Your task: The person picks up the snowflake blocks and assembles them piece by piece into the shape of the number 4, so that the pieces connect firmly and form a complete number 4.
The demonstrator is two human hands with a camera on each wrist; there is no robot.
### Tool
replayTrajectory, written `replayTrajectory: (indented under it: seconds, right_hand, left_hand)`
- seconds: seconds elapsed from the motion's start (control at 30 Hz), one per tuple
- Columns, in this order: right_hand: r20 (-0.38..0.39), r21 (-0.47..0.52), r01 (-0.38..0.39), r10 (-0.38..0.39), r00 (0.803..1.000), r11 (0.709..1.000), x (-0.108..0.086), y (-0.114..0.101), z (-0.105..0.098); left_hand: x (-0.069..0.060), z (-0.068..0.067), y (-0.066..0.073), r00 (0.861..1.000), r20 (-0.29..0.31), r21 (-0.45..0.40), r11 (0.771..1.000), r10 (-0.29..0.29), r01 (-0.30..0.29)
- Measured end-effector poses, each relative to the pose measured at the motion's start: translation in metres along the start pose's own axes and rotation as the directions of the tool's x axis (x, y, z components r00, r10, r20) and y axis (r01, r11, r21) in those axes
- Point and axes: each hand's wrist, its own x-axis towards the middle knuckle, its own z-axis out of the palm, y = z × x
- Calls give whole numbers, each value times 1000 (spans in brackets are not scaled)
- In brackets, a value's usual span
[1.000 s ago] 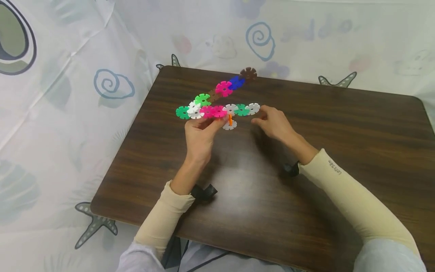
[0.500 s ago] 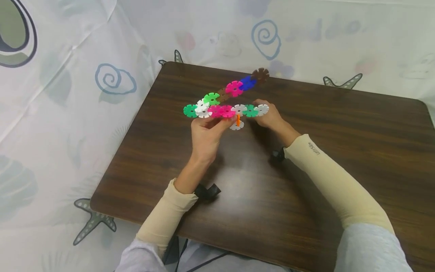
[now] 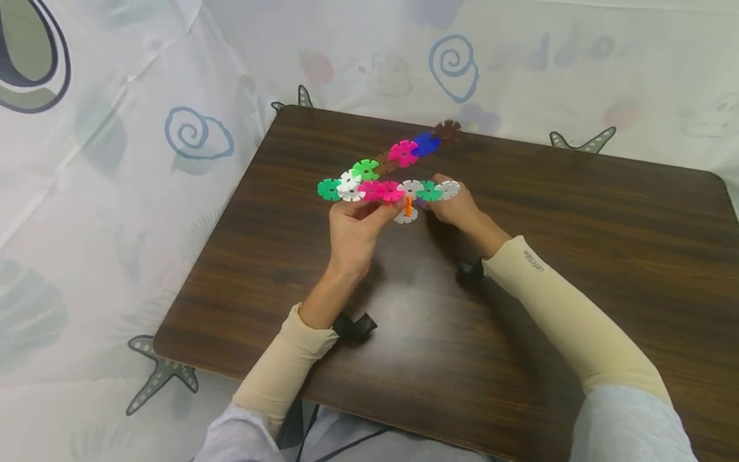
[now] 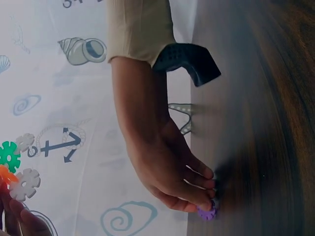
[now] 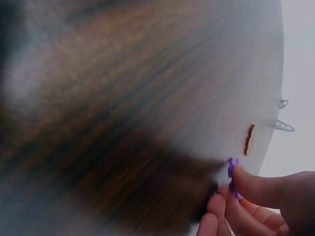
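My left hand (image 3: 353,240) pinches a model of linked plastic snowflake discs (image 3: 389,190) and holds it above the table. One row runs from green through white and pink to white. A slanting row goes up through light green, pink and blue to a brown disc (image 3: 447,131). Below the row sits an orange disc (image 3: 408,206), seen edge-on, with a white disc (image 3: 407,216) under it. My right hand (image 3: 456,204) is behind the row's right end, partly hidden by it. In the right wrist view, its thumb and fingers pinch a purple disc (image 5: 231,169), close to the tabletop.
The dark wooden table (image 3: 554,282) has rounded corners and lies under both hands. A white patterned cloth (image 3: 358,45) hangs behind it and on the left. Black wrist cameras (image 3: 355,326) are strapped under the sleeves.
My right hand has moved left, from beside the row's right end to behind it, and a bit of purple now shows at its fingertips. The model sits slightly further right in view.
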Motion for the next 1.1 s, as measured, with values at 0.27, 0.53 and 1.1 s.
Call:
replayTrajectory:
  seconds: [0.27, 0.53, 1.1]
  right_hand:
    - [18, 69, -4, 3, 1000, 998, -24, 8, -4]
    - [-64, 279, 17, 1, 998, 960, -61, 0, -33]
    - [-534, 415, 309, -45, 844, 856, -118, -31, -73]
  left_hand:
    - [-4, 0, -4, 1000, -16, 53, 998, -25, 26]
    - [-3, -2, -5, 999, -31, 43, 998, -33, 35]
    - [-3, -6, -7, 999, -31, 34, 999, -41, 42]
